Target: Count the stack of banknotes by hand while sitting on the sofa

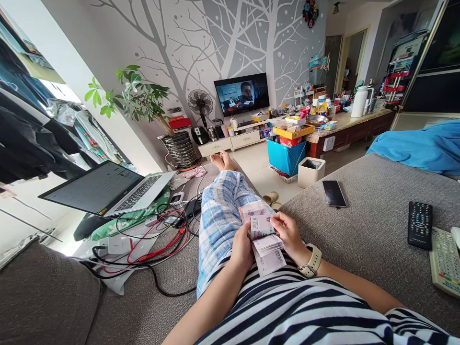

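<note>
I sit on a grey sofa (373,225) with my leg in blue plaid trousers (219,215) stretched out. Over my lap, both hands hold a stack of banknotes (264,239). My left hand (241,248) grips the stack from the left side, fingers curled under it. My right hand (289,235), with a pale watch on the wrist, pinches the top note, which is lifted and folded back. More pinkish notes (253,209) lie on my thigh just beyond the hands.
A black phone (334,193) and two remote controls (419,225) lie on the sofa to my right. On my left are an open laptop (108,189) and tangled cables (158,239). A television (241,93), fan, plant and cluttered counter stand ahead.
</note>
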A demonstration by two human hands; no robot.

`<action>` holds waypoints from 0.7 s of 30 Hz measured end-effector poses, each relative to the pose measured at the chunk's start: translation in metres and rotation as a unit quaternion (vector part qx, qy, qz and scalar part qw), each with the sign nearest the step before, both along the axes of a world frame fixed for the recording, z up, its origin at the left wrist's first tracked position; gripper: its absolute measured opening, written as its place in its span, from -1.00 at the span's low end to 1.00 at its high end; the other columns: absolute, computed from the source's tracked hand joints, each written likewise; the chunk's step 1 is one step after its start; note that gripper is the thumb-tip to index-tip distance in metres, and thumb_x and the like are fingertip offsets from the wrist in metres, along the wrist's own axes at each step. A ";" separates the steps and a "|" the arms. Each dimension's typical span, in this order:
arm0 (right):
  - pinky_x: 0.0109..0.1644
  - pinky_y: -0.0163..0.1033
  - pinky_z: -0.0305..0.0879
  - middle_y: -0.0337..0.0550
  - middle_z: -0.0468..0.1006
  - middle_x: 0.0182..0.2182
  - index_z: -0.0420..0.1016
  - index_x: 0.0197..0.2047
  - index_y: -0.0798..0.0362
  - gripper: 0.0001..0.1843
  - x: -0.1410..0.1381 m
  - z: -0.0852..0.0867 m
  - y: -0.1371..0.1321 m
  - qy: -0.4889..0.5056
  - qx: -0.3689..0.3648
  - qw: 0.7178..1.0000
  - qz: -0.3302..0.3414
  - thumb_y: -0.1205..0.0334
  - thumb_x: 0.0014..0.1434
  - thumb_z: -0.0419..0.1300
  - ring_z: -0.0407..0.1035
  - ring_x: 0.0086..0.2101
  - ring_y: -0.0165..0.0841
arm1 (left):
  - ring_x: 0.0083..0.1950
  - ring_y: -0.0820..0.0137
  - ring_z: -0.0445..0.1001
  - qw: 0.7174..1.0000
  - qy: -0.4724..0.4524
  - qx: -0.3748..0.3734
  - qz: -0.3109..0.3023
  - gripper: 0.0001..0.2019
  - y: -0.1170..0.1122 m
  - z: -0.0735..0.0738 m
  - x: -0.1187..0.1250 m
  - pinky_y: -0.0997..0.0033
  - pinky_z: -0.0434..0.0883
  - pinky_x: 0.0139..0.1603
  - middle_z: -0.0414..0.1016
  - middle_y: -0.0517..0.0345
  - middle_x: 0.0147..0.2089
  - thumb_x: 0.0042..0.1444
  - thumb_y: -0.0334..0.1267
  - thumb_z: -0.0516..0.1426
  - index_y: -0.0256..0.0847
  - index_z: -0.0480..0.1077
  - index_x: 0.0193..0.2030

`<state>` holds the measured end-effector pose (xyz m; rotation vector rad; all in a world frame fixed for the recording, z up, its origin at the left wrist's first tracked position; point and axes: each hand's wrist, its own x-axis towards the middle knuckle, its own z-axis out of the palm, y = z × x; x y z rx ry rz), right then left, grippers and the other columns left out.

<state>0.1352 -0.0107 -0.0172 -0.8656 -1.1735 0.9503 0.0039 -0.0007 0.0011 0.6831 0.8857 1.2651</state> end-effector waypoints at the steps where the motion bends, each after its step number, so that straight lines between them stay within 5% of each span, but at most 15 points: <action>1: -0.50 -0.32 0.01 -0.31 0.21 -0.58 0.33 -0.43 0.05 -0.67 0.000 0.000 0.000 0.001 0.000 1.000 0.001 -0.04 0.16 0.13 0.06 -0.56 -0.44 | -0.19 0.16 0.57 1.000 -0.001 0.001 0.000 -0.68 0.000 0.000 0.000 0.24 0.44 -0.13 0.61 -0.02 -0.27 -0.10 -0.16 0.22 -0.34 0.49 -0.24; 21: -0.50 -0.32 0.02 -0.32 0.23 -0.59 0.36 -0.43 0.05 -0.70 0.000 -0.001 0.001 0.003 0.001 1.000 0.003 -0.01 0.15 0.15 0.07 -0.56 -0.44 | -0.20 0.16 0.56 1.000 0.005 0.000 0.001 -0.75 -0.001 0.002 0.001 0.23 0.46 -0.16 0.61 0.00 -0.31 -0.09 -0.19 0.21 -0.32 0.48 -0.29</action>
